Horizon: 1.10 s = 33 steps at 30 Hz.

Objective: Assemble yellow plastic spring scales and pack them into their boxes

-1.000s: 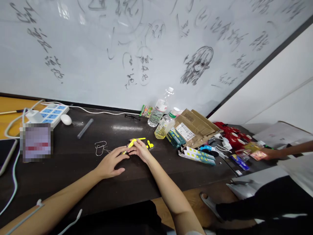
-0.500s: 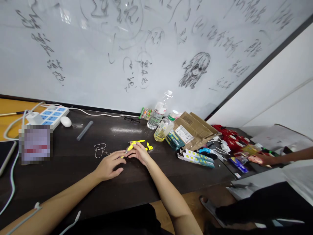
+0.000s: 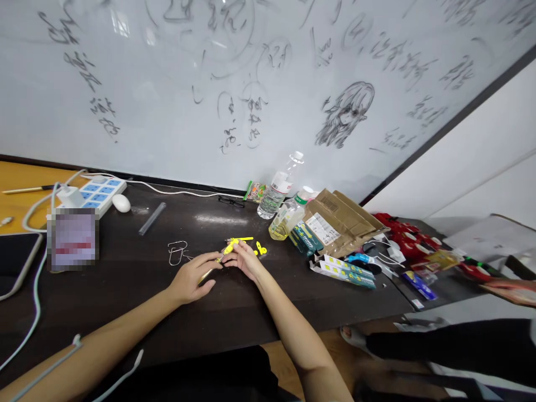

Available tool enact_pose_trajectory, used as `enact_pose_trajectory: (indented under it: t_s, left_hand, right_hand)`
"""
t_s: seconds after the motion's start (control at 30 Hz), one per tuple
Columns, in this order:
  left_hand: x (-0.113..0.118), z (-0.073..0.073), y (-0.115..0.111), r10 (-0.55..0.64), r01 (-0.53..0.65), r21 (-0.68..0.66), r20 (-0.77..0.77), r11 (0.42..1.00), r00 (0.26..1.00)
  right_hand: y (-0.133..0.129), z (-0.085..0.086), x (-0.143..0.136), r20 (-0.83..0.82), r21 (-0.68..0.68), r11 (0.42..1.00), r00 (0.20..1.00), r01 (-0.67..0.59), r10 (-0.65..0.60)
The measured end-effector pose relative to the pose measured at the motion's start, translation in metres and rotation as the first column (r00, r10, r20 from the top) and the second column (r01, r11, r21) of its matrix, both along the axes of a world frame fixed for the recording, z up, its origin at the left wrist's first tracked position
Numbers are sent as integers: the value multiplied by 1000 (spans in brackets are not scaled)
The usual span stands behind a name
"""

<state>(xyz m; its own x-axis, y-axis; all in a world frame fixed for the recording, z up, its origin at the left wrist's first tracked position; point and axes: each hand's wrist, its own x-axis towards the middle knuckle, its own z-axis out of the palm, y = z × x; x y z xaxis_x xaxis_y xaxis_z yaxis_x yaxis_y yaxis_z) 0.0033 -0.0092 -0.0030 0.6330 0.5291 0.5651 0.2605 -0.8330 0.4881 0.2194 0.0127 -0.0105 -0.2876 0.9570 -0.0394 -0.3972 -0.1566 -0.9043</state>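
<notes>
Over the dark table, my left hand (image 3: 195,279) is closed around a slim yellow object (image 3: 206,274) that shows between thumb and fingers. Close against it, my right hand (image 3: 243,260) pinches a yellow piece with a metal tip (image 3: 229,247). The fingertips of both hands nearly meet, so the contact between the pieces is partly hidden. Just behind my right hand lies a thin yellow stick (image 3: 245,239). Small yellow parts (image 3: 260,248) rest to its right. Bent metal wire pieces (image 3: 177,253) lie left of my hands.
Behind right stand two bottles (image 3: 276,192) beside cardboard (image 3: 341,220) and teal-and-white boxes (image 3: 345,271). A clear tube (image 3: 152,219), a white mouse-like object (image 3: 121,203), a power strip (image 3: 98,194) and a phone (image 3: 19,259) lie left. Another person's hand (image 3: 511,291) is at far right.
The view has shifted, moving the table items slightly right in the picture. My hands stay together at the yellow pieces. The other person's hand has moved right.
</notes>
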Motion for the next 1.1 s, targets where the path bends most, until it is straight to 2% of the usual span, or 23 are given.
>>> enact_pose_trajectory:
  t_s: [0.2,0.53,0.87,1.1]
  left_hand:
    - [5,6,-10,35,-46,-168,-68,985,997]
    - [14,-5,-9,118,-125,-254,-41,959,992]
    - [12,-5,-2,117,-119,-230,-23,966,993]
    - [13,-4,-6,116,-123,-220,-45,968,992]
  right_hand:
    - [-1,2,1,5,10,1000,1000,14,-14]
    - [0,5,-3,-7,69,996,999,47,-47]
    - [2,6,-6,-9,81,994,997,72,-71]
    - [3,4,-2,-21,85,983,986,164,-163]
